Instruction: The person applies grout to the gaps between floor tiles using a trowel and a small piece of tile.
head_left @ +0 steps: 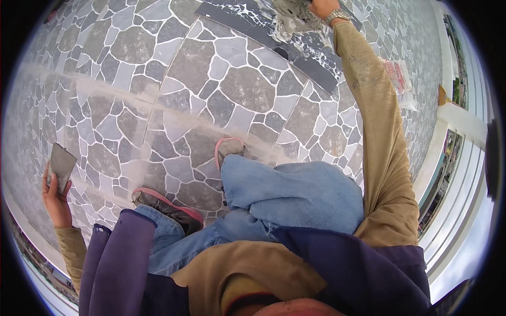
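My left hand (57, 204), far out at the left, is closed on a flat grey rectangular piece (63, 164) with a dull surface; its exact kind is unclear. At the upper edge, my right hand (323, 7) reaches over a dark board (240, 22) marked with white veins. Its fingers look closed, but the picture's edge cuts off whatever they grip. Beside those fingers, a heap of wet grey mortar (298, 23) is spread on the board. A watch (337, 17) circles my right wrist.
Stone-patterned paving (247, 87) with white joints covers the floor, crossed by a dusty pale strip. My shoes (171, 210) rest on it. A white and red plastic bag (398, 76) lies right of my right arm. A white railing (464, 118) borders the right side.
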`<action>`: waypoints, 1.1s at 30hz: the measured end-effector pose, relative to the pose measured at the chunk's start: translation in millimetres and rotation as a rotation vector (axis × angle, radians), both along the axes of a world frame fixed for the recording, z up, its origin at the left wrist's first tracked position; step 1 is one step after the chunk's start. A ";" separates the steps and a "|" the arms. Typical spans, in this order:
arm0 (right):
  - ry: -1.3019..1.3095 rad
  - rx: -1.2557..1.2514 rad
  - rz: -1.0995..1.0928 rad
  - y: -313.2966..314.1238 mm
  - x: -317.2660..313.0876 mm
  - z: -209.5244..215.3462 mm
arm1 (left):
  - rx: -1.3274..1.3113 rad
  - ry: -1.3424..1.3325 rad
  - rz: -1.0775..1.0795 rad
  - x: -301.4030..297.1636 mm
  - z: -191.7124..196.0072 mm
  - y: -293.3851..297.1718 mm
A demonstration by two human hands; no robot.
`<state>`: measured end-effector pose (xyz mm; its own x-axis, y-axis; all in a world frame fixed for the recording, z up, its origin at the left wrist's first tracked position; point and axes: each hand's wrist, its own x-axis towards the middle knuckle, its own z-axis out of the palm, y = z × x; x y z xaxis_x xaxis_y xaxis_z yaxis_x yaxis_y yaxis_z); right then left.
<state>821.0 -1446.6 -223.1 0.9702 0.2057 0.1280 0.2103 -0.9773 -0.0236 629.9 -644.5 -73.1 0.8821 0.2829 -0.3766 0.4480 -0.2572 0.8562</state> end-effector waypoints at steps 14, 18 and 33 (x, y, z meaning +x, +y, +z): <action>0.223 -0.165 -0.113 -60.0 -18.0 -42.6 | 0.017 0.034 0.030 -11.2 7.3 8.4; 0.296 0.078 -0.209 -101.2 -28.8 -41.1 | -0.008 0.001 0.025 3.8 -2.3 15.8; 0.031 0.269 -0.081 6.9 -46.1 -35.3 | 0.009 -0.010 -0.071 23.1 11.7 -19.5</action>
<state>774.9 -1439.7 -258.5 0.9864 0.0898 0.1376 0.1267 -0.9488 -0.2892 653.0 -664.0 -61.4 0.9039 0.2224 -0.3654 0.4196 -0.2957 0.8582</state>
